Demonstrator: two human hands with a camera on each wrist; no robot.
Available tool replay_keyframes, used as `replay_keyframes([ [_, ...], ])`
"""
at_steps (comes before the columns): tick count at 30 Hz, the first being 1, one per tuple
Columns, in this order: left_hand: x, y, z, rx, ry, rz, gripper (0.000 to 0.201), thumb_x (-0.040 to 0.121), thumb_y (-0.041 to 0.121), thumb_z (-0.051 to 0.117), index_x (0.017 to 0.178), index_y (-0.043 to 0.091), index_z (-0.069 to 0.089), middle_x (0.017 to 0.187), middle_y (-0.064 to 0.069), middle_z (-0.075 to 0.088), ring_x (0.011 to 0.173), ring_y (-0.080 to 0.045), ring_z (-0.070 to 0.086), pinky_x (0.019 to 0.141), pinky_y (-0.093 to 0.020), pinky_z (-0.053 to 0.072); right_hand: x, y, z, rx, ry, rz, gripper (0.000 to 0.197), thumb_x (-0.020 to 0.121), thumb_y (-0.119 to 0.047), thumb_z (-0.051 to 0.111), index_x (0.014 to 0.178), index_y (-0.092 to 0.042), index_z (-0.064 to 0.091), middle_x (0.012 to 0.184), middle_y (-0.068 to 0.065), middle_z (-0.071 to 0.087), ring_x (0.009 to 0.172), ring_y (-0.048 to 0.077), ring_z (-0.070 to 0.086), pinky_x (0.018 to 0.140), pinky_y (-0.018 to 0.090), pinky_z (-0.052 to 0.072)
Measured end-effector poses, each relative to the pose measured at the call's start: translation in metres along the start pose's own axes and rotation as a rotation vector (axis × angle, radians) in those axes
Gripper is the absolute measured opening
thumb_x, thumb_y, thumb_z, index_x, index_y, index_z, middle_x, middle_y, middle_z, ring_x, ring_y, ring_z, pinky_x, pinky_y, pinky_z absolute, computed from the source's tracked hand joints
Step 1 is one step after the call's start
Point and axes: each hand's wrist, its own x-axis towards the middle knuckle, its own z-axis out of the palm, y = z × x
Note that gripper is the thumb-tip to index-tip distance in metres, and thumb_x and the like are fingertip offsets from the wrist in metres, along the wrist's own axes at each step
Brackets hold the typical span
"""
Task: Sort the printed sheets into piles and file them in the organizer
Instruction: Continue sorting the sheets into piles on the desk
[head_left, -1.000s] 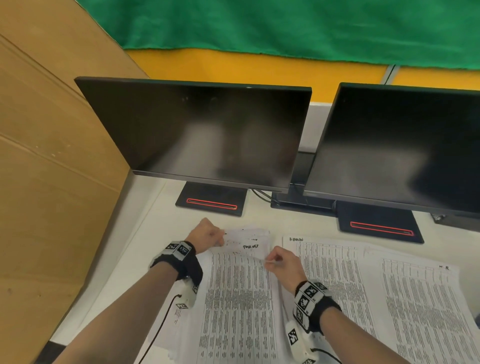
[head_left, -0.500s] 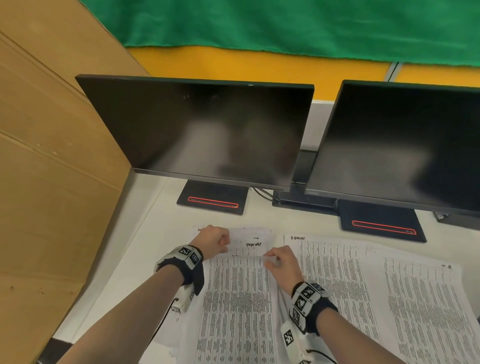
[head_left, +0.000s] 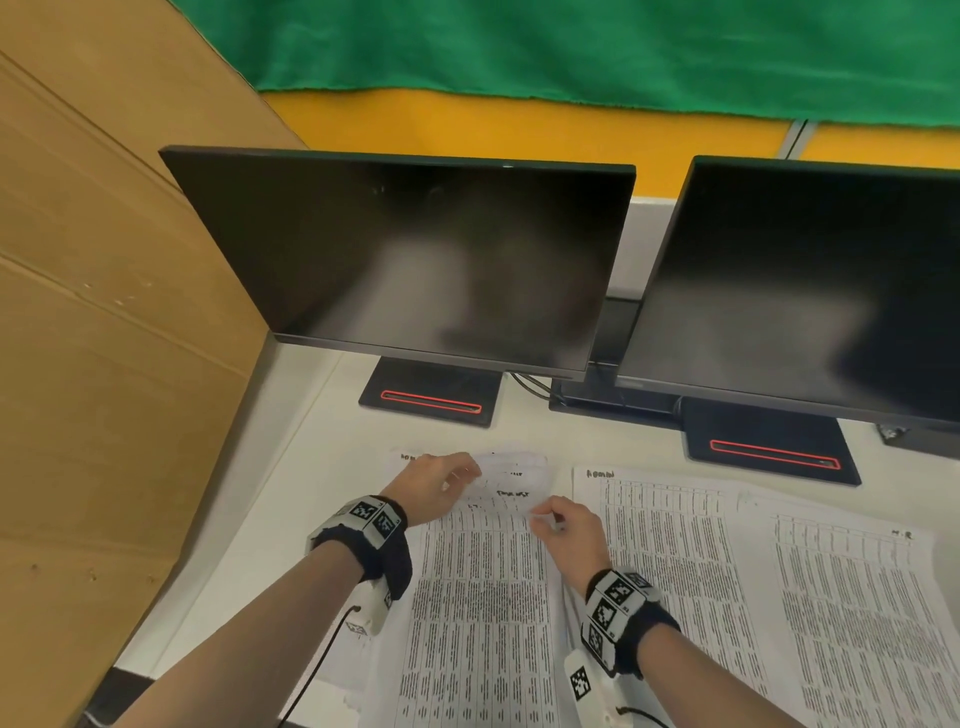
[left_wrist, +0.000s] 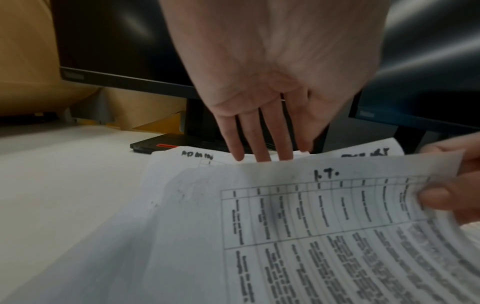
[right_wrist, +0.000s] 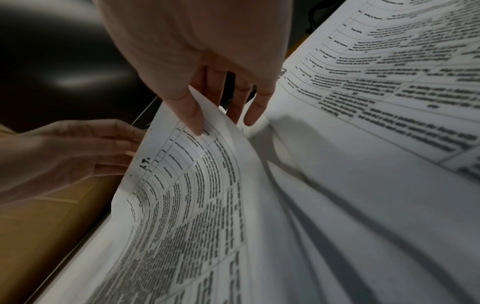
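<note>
White tabletop (head_left: 249, 519) carrying two dark monitors (head_left: 415, 260) along its far edge; printed sheets (head_left: 675, 597) spread in overlapping piles along the near edge. Top sheet (left_wrist: 298, 216) of the left pile — headed "I.T." — lifted at its far end. Right hand (head_left: 566, 535) pinches its corner; left hand (head_left: 436, 486), fingers straight, touches the sheets beneath.

— How's the light from my head camera?
— Even and bright; soft glare on both monitors (head_left: 405, 265).
— And my wrists?
— Dim, smeared. My left hand (left_wrist: 275, 82) blurs, the sheets (right_wrist: 337, 185) carry long shadows, and lines bow at the edges.
</note>
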Motion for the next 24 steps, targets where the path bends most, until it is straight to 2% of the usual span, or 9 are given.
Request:
replay_keyframes([
  [3, -0.005, -0.001, 0.007, 0.055, -0.039, 0.026, 0.016, 0.085, 0.03, 0.059, 0.099, 0.03, 0.066, 0.113, 0.01, 0.064, 0.103, -0.009, 0.057, 0.093, -0.03, 0.044, -0.004, 0.004, 0.0, -0.007, -0.055, -0.019, 0.009, 0.086, -0.018, 0.063, 0.082, -0.024, 0.069, 0.088, -0.006, 0.071, 0.084, 0.01, 0.063, 0.07, 0.016, 0.045],
  [6, -0.013, -0.004, 0.015, 0.113, -0.055, 0.056, 0.017, 0.079, 0.023, 0.064, 0.095, 0.026, 0.067, 0.124, 0.008, 0.056, 0.113, -0.01, 0.052, 0.099, -0.028, 0.037, -0.011, 0.006, -0.003, 0.053, -0.139, -0.01, 0.008, 0.085, -0.017, 0.064, 0.082, -0.019, 0.072, 0.085, -0.007, 0.071, 0.084, 0.005, 0.062, 0.073, 0.01, 0.041],
  [9, -0.021, -0.008, 0.022, 0.126, -0.03, 0.066, 0.019, 0.085, 0.016, 0.059, 0.102, 0.016, 0.067, 0.133, 0.004, 0.05, 0.114, -0.014, 0.053, 0.101, -0.027, 0.038, -0.013, 0.0, -0.01, 0.287, -0.174, 0.088, 0.022, 0.086, -0.025, 0.056, 0.075, -0.007, 0.063, 0.084, 0.01, 0.067, 0.083, 0.02, 0.06, 0.077, 0.024, 0.043],
  [12, -0.026, -0.01, 0.025, 0.107, 0.004, 0.048, 0.013, 0.087, 0.015, 0.058, 0.096, 0.016, 0.068, 0.138, 0.004, 0.044, 0.117, -0.016, 0.052, 0.102, -0.029, 0.038, -0.002, -0.005, -0.016, 0.457, -0.141, 0.257, 0.029, 0.091, -0.033, 0.045, 0.086, -0.007, 0.057, 0.088, 0.008, 0.07, 0.086, 0.023, 0.064, 0.08, 0.033, 0.046],
  [15, -0.026, -0.012, 0.027, 0.112, 0.009, 0.029, 0.009, 0.086, 0.017, 0.06, 0.089, 0.019, 0.068, 0.143, 0.002, 0.039, 0.127, -0.018, 0.04, 0.108, -0.033, 0.032, 0.014, -0.004, -0.013, 0.342, -0.144, 0.32, 0.014, 0.095, -0.022, 0.046, 0.108, -0.016, 0.051, 0.09, 0.012, 0.07, 0.08, 0.025, 0.066, 0.075, 0.037, 0.053],
  [18, -0.024, -0.013, 0.027, 0.157, 0.002, -0.005, 0.014, 0.086, 0.019, 0.059, 0.097, 0.02, 0.068, 0.145, 0.001, 0.039, 0.134, -0.019, 0.031, 0.112, -0.036, 0.022, 0.029, -0.001, -0.007, 0.048, -0.186, 0.307, 0.018, 0.089, -0.015, 0.054, 0.105, -0.017, 0.05, 0.099, 0.01, 0.063, 0.075, 0.018, 0.058, 0.063, 0.028, 0.048],
  [20, -0.021, -0.011, 0.028, 0.194, -0.003, 0.002, 0.021, 0.086, 0.019, 0.057, 0.105, 0.016, 0.066, 0.138, 0.0, 0.047, 0.13, -0.018, 0.036, 0.11, -0.033, 0.024, 0.032, -0.004, -0.007, -0.043, -0.149, 0.297, 0.008, 0.084, -0.016, 0.06, 0.084, -0.017, 0.052, 0.091, 0.006, 0.06, 0.076, 0.02, 0.055, 0.071, 0.033, 0.049],
  [21, -0.02, -0.01, 0.027, 0.196, 0.016, 0.013, 0.023, 0.086, 0.017, 0.057, 0.108, 0.014, 0.065, 0.131, -0.002, 0.053, 0.124, -0.018, 0.042, 0.105, -0.03, 0.029, 0.035, -0.006, -0.006, -0.058, -0.114, 0.285, 0.015, 0.082, -0.016, 0.063, 0.075, -0.018, 0.05, 0.086, 0.004, 0.059, 0.076, 0.02, 0.055, 0.075, 0.034, 0.049],
  [24, -0.019, -0.007, 0.028, 0.165, 0.077, 0.04, 0.017, 0.087, 0.009, 0.054, 0.099, 0.008, 0.064, 0.103, -0.007, 0.06, 0.095, -0.025, 0.058, 0.077, -0.025, 0.039, 0.033, -0.01, -0.008, -0.025, -0.109, 0.213, 0.031, 0.079, -0.016, 0.07, 0.061, -0.021, 0.044, 0.076, -0.001, 0.049, 0.07, 0.015, 0.048, 0.068, 0.029, 0.043],
])
